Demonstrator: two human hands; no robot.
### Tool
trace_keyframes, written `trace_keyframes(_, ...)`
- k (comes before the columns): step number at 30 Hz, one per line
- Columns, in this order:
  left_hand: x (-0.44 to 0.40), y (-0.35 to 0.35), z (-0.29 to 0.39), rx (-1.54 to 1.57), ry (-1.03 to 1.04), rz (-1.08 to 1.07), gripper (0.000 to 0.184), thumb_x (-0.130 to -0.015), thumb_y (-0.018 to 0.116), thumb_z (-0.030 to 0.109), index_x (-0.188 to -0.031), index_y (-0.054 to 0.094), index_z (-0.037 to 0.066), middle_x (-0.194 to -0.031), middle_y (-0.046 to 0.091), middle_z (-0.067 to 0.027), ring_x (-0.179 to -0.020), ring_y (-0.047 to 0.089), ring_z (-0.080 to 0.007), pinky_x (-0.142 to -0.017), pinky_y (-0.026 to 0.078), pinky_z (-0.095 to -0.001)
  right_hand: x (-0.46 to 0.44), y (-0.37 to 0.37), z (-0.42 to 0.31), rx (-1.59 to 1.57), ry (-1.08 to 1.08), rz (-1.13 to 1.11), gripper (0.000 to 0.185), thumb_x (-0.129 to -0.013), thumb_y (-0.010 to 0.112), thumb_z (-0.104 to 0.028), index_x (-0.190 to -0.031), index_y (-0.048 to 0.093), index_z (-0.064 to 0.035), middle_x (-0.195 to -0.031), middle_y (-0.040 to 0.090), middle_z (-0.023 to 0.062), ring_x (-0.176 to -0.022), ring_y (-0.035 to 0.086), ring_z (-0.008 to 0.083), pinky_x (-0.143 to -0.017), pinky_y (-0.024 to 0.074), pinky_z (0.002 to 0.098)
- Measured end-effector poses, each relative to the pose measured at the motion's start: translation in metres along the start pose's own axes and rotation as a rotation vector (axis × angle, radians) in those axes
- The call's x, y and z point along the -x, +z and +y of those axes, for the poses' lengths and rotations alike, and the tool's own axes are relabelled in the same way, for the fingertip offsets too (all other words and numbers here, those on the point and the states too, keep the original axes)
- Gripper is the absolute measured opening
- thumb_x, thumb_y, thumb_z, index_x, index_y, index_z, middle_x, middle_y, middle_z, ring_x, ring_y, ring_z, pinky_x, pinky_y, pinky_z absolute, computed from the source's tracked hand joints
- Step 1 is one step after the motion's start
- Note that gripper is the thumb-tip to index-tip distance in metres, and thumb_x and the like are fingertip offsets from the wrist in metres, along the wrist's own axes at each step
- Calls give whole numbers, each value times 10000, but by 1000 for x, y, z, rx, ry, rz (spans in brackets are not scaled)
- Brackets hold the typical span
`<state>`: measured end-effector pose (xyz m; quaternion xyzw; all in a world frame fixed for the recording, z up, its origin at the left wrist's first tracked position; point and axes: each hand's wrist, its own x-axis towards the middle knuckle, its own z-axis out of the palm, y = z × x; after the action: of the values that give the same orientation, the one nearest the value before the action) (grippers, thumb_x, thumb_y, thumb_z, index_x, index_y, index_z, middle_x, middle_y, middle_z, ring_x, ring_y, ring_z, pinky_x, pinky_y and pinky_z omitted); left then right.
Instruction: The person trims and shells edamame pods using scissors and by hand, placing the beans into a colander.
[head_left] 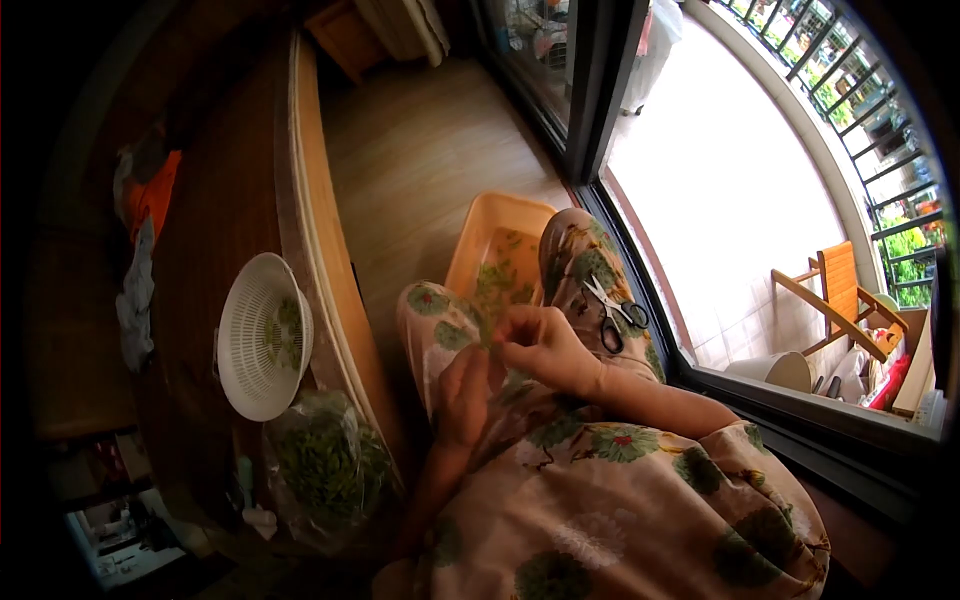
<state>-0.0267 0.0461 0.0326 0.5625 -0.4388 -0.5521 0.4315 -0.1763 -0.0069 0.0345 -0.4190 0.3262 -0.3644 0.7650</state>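
Note:
In front of my lap, my left hand [466, 392] and my right hand [546, 345] meet with fingers pinched together. A small leafy green sprig [487, 328] shows faintly at the fingertips; its far end blurs into the greens behind. Just beyond my knees, an orange plastic tub [468, 235] on the floor holds loose green leaves [503, 280]. Open scissors [612, 316] with black handles lie on my right thigh. To the left, a white colander [248, 388] with a few greens in it stands beside a clear plastic bag [330, 470] full of leafy greens.
The colander and bag are on a wooden table [235, 180], whose edge runs along my left. Orange and grey cloths [150, 210] lie on its far side. At my right, a dark sliding-door frame [690, 375] borders a balcony with a folded wooden chair [838, 295].

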Motion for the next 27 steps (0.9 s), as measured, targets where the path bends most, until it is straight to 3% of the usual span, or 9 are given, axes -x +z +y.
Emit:
trace_keyframes(2,-7,3,1,-58,30,66,228,-955,432,193,-821,544,45,-729,517,-2,-676,463,-100,-604,382,-248,3,-2,-4,202,-53,45,51,-803,601,-24,-846,601,3,-737,620,53,-697,614,133,-618,489,272)
trace_keyframes(4,-3,6,-14,41,25,135,178,-939,469,166,-863,564,36,-760,539,1,-704,480,-93,-610,398,-246,3,-6,9,563,-354,103,176,-750,654,-90,-903,616,-12,-806,627,143,-735,627,281,-639,494,359)
trace_keyframes(5,-3,4,-18,57,27,135,149,-928,488,146,-879,568,31,-760,542,6,-699,477,-85,-601,397,-241,5,-4,4,694,-316,100,209,-731,660,-111,-916,620,-21,-820,609,184,-751,607,356,-659,491,386)
trace_keyframes(10,-12,-2,-10,-315,168,50,160,-927,486,117,-868,567,-8,-701,544,-35,-621,478,-99,-539,397,-254,2,-6,7,778,-402,117,125,-709,621,-102,-793,580,-19,-761,578,167,-725,586,362,-634,471,417)
trace_keyframes(14,-9,5,-4,-284,129,90,168,-923,504,130,-916,574,-24,-757,581,-62,-668,525,-130,-586,444,-273,3,-2,3,787,-441,172,116,-708,606,-110,-764,560,-20,-756,585,164,-708,590,360,-616,472,421)
trace_keyframes(17,-11,6,-12,-426,156,162,261,-951,458,171,-890,573,-55,-735,558,-55,-681,490,-116,-596,423,-282,5,-3,3,715,-329,153,113,-734,594,-116,-784,563,-19,-743,591,156,-692,594,361,-609,475,422)
trace_keyframes(19,-14,-4,-23,-281,93,109,270,-952,460,179,-861,571,-50,-727,551,-44,-672,478,-106,-583,408,-276,6,-4,2,722,-270,126,116,-762,591,-110,-837,558,-28,-771,588,148,-706,596,356,-614,476,415)
trace_keyframes(23,-9,12,8,-299,-39,151,273,-949,482,192,-806,567,-25,-718,537,-19,-651,454,-89,-563,383,-266,7,-1,8,703,-478,140,160,-778,601,-83,-913,533,-30,-853,549,145,-751,585,351,-626,478,401)
trace_keyframes(27,-19,-5,-26,-165,27,198,243,-926,528,203,-808,569,-5,-729,543,-17,-655,472,-101,-584,398,-270,13,1,6,742,-673,66,195,-796,592,-92,-954,501,-22,-912,498,169,-798,561,374,-652,480,409)
